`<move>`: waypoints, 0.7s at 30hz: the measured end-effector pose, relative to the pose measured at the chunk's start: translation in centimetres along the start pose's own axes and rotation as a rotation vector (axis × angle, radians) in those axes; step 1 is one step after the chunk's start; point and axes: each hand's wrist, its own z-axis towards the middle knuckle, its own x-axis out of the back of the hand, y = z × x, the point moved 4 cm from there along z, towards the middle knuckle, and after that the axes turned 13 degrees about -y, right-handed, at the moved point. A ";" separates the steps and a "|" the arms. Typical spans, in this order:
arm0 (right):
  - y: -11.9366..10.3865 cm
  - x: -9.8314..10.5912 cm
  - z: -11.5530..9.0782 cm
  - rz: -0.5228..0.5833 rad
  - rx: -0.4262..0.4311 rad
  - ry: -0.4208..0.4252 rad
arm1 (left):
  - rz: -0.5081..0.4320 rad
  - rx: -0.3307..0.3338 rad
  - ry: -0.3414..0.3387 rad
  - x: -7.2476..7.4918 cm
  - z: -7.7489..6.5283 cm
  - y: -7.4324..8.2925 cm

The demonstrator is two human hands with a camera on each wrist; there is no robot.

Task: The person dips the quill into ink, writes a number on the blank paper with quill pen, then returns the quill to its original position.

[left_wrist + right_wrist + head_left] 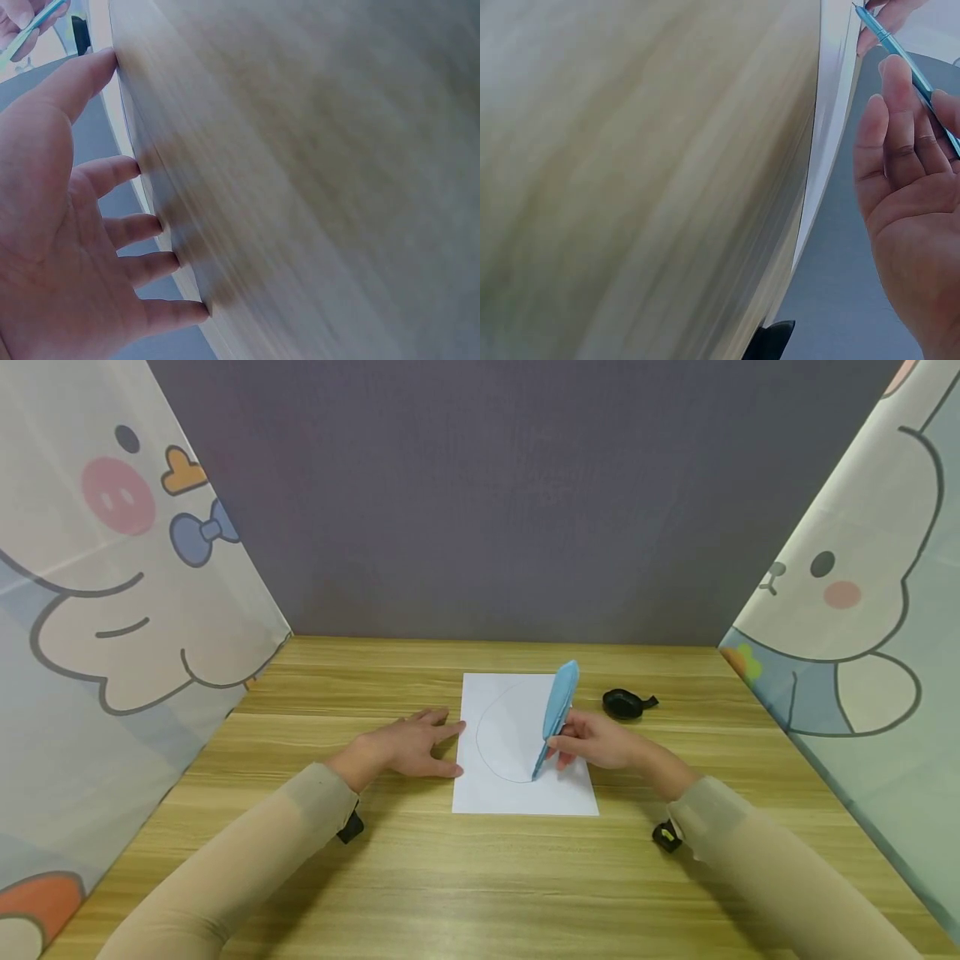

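In the head view a sheet of white paper [487, 797] lies on the wooden table. A thin curved line, a large part of a round outline, is drawn on it. My right hand [592, 739] pinches a blue feather-shaped pen [558, 702] between thumb and fingers. The pen leans, its tip at the lower end of the curve; the right wrist view shows its slim blue shaft [896, 49]. My left hand [411, 745] rests with spread fingers at the paper's left edge, thumb and index fingertip touching it. The left wrist view shows that hand's palm [67, 247] and fingertips on the tabletop.
A small black oval object with a short tab [622, 704] lies right of the paper, beyond my right hand. The wooden table [420, 893] meets a dark grey panel [510, 510] at the back. Cartoon-printed cloths [150, 635] stand on both sides.
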 end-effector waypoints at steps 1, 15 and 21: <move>0.0 0.1 -0.1 -0.005 -0.005 0.005 | 0.000 0.000 0.001 0.0 0.0 0.0; 0.6 1.2 -1.5 -0.025 0.022 0.040 | -0.004 -0.002 0.001 0.1 0.0 0.0; 1.0 1.7 -1.9 -0.051 -0.011 0.069 | 0.001 -0.004 0.005 0.0 0.0 -0.1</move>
